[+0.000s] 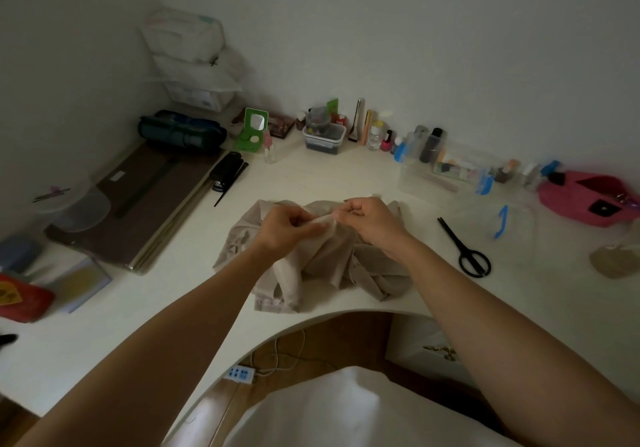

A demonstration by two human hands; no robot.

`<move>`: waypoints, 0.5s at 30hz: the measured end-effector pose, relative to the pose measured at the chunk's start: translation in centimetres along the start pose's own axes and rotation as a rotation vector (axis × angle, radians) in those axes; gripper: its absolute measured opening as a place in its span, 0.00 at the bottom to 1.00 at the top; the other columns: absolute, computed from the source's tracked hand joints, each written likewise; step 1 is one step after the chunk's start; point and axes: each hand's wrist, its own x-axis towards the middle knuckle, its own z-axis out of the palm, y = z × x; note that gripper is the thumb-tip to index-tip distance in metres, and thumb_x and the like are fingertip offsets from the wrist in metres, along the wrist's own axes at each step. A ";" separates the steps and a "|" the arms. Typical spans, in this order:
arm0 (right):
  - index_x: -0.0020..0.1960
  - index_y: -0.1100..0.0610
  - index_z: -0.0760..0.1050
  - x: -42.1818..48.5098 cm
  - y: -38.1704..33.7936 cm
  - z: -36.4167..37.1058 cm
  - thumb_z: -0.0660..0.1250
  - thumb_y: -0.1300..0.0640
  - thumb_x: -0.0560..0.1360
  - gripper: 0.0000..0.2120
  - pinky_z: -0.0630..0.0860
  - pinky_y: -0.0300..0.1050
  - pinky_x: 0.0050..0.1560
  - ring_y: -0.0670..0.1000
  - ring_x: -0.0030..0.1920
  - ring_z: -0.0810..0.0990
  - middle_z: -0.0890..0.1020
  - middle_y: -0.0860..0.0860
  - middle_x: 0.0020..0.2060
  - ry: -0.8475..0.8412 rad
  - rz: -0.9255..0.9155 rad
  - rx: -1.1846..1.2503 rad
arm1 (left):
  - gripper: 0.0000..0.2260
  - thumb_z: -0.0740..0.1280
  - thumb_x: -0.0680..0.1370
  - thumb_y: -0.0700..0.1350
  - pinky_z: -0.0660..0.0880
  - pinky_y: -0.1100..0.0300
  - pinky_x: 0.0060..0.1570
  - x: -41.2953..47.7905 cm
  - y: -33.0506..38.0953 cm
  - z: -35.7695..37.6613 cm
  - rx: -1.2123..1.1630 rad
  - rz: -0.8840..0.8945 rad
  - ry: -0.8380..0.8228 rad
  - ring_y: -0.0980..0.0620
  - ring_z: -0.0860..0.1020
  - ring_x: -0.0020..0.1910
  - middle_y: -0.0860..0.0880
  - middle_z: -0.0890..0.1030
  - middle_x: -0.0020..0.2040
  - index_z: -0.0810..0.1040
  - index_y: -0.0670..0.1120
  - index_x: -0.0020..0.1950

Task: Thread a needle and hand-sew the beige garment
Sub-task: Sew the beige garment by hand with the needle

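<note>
Crumpled, thin beige garment

Bare tabletop lies open between the beige garment and the row of bottles along the back wall. Right of the garment, black scissors and a clear bag obstruct; a pink pouch sits beyond. On the left, a black stapler and stacked brown boards bound the passage.

Bare arms here: left arm and right arm, uncovered right to the frame edge. Left hand and right hand bare as well. Below them, plain off-white clothing, smooth cloth.
</note>
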 end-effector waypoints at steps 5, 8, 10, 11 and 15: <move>0.53 0.57 0.80 0.0 0.7 0.0 0.67 0.56 0.79 0.07 0.72 0.31 0.39 0.42 0.39 0.79 0.82 0.49 0.40 0.049 0.021 0.034 | 0.16 0.76 0.70 0.49 0.75 0.55 0.49 0.1 -0.1 -0.5 -0.050 -0.030 -0.003 0.47 0.77 0.44 0.39 0.80 0.45 0.81 0.37 0.46; 0.49 0.56 0.78 -0.1 0.8 -0.1 0.66 0.57 0.79 0.04 0.68 0.26 0.31 0.37 0.31 0.75 0.77 0.46 0.34 0.042 0.014 0.023 | 0.12 0.77 0.69 0.46 0.75 0.64 0.43 0.2 -0.2 -0.5 0.000 -0.017 0.000 0.54 0.77 0.40 0.44 0.82 0.41 0.82 0.38 0.42; 0.48 0.56 0.78 -0.1 0.9 0.0 0.65 0.57 0.79 0.04 0.69 0.29 0.34 0.41 0.35 0.75 0.78 0.47 0.36 0.045 0.014 0.011 | 0.11 0.76 0.70 0.47 0.74 0.70 0.38 0.1 -0.2 -0.5 0.019 0.001 0.000 0.56 0.77 0.39 0.45 0.82 0.42 0.83 0.40 0.42; 0.49 0.56 0.78 -0.1 1.1 0.1 0.65 0.56 0.79 0.05 0.69 0.31 0.35 0.43 0.36 0.75 0.78 0.48 0.37 0.050 0.017 0.009 | 0.10 0.75 0.71 0.47 0.73 0.71 0.37 0.0 -0.2 -0.5 0.019 0.011 -0.003 0.57 0.77 0.39 0.46 0.82 0.42 0.83 0.41 0.42; 0.49 0.57 0.77 -0.1 1.0 0.2 0.65 0.56 0.79 0.05 0.65 0.29 0.29 0.41 0.31 0.70 0.75 0.46 0.33 0.068 0.040 0.043 | 0.07 0.72 0.75 0.46 0.73 0.74 0.39 -0.2 -0.2 -0.7 -0.027 0.061 -0.011 0.63 0.77 0.38 0.45 0.82 0.44 0.84 0.41 0.45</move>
